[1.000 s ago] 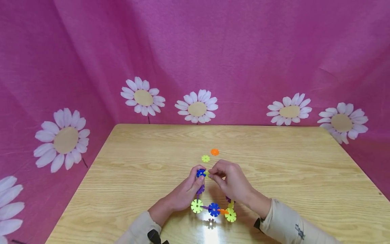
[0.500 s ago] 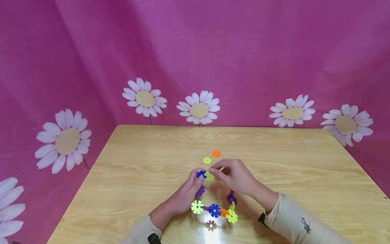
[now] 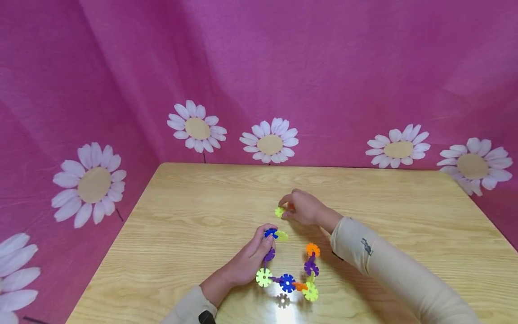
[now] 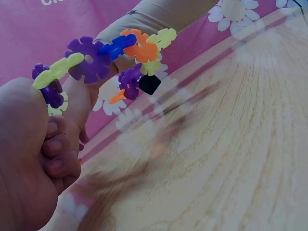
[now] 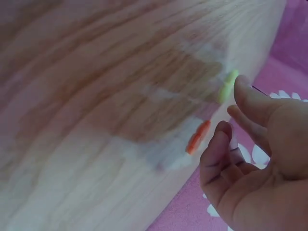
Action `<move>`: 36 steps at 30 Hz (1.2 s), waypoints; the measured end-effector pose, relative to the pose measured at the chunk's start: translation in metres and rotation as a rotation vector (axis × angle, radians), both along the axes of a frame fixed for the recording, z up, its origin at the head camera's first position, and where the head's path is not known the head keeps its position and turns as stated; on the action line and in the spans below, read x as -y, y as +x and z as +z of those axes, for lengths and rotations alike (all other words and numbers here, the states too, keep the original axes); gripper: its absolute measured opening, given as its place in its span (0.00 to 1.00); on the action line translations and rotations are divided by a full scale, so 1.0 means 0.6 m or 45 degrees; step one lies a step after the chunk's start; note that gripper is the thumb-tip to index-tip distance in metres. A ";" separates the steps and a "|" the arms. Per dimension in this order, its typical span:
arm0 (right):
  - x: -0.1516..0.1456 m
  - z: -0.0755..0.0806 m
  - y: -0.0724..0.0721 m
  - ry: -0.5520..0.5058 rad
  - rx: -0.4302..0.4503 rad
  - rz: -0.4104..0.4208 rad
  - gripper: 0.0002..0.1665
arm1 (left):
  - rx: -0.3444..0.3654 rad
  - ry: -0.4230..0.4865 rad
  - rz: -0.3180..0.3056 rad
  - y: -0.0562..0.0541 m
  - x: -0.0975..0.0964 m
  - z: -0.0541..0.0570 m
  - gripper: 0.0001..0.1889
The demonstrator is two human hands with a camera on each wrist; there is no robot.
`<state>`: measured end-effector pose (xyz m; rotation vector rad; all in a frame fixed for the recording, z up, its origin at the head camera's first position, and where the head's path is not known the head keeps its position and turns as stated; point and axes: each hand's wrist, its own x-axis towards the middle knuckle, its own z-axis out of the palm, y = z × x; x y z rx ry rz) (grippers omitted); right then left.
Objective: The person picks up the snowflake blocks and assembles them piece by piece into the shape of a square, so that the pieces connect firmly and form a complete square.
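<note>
My left hand [image 3: 252,255] grips a chain of slotted plastic discs at its blue disc [image 3: 270,233], with a yellow-green disc [image 3: 282,236] slotted to it. The linked chain bends round in a U through a yellow-green disc [image 3: 264,277], a second blue disc [image 3: 288,283] and a purple disc [image 3: 311,268] to an orange end disc [image 3: 313,249]. In the left wrist view the chain, with a large purple disc [image 4: 87,60], juts from the fingers. My right hand [image 3: 306,208] reaches over a loose yellow-green disc [image 5: 228,86], thumb tip at its edge, fingers apart. Beside it lies a loose orange disc [image 5: 198,137].
The wooden table [image 3: 194,193] is glossy and mirrors part of the chain near its front. A pink curtain [image 3: 323,67] with printed white daisies hangs behind and along the left side. A black band [image 3: 207,317] circles the left wrist.
My right hand has let go of the yellow-green disc at the chain's end and moved away to the loose discs. The left hand keeps its grip on the chain.
</note>
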<state>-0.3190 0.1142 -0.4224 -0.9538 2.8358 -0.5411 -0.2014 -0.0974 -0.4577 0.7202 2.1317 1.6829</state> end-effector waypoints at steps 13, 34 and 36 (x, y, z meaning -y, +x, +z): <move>0.010 -0.001 -0.013 -0.080 0.144 -0.091 0.15 | 0.027 0.016 -0.006 0.004 -0.002 0.003 0.22; -0.062 0.000 0.042 -0.926 1.033 -0.535 0.18 | 0.010 0.024 0.049 0.003 -0.004 0.003 0.23; -0.070 0.009 0.055 -0.942 1.056 -0.528 0.19 | 0.010 0.028 0.059 0.003 -0.005 0.003 0.24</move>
